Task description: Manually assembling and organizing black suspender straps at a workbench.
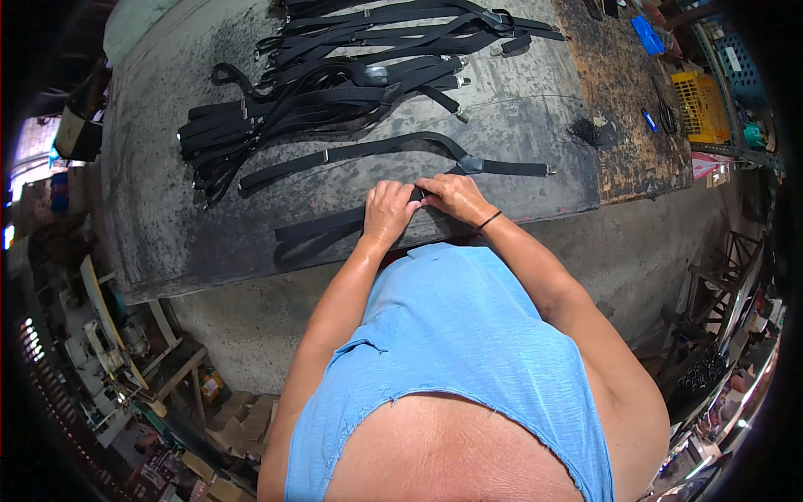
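Observation:
Near the table's front edge, both hands are closed on a black suspender strap (322, 227). My left hand (388, 211) pinches it, and its loose doubled length trails out to the left on the tabletop. Close beside it, my right hand (454, 197) grips the same strap with the fingertips; a dark piece shows between the two hands. Just beyond them lies a pair of black suspenders (360, 149) with a joining patch (470, 164) and a metal clip (549, 170) at its right end. What is under my fingers is hidden.
A heap of black suspenders (309, 105) with metal clips covers the table's (535, 100) far left and middle. A tangle of black thread (585, 130), a blue pen-like item (649, 120) and a blue object (647, 35) lie right. Beyond stands a yellow crate (701, 106).

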A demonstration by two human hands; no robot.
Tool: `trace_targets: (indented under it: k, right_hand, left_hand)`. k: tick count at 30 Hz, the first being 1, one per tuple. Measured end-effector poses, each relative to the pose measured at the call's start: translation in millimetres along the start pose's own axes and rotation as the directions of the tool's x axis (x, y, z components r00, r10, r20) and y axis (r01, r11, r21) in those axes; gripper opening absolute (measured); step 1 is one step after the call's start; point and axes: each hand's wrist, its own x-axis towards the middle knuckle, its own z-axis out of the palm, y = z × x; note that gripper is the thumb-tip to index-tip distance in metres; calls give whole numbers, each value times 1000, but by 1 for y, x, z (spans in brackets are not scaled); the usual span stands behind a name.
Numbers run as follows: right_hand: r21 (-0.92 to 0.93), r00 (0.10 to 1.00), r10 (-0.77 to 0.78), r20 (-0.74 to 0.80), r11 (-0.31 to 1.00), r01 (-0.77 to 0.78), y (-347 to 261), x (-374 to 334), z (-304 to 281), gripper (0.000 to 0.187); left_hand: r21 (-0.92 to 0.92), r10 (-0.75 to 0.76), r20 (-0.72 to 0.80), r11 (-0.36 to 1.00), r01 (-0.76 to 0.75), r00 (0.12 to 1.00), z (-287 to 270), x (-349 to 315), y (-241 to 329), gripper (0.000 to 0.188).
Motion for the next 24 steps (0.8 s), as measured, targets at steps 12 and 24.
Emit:
trace_targets:
  k: [12,24]
  right_hand:
    - [59,995,-92,39,994,90,16,3,0,25]
    - [88,995,-66,75,994,59,14,6,-6,26]
  left_hand:
    - [-4,13,-10,1000,-14,1000,-1,0,2,39]
    - [41,39,-57,998,-37,998,6,-4,3,41]
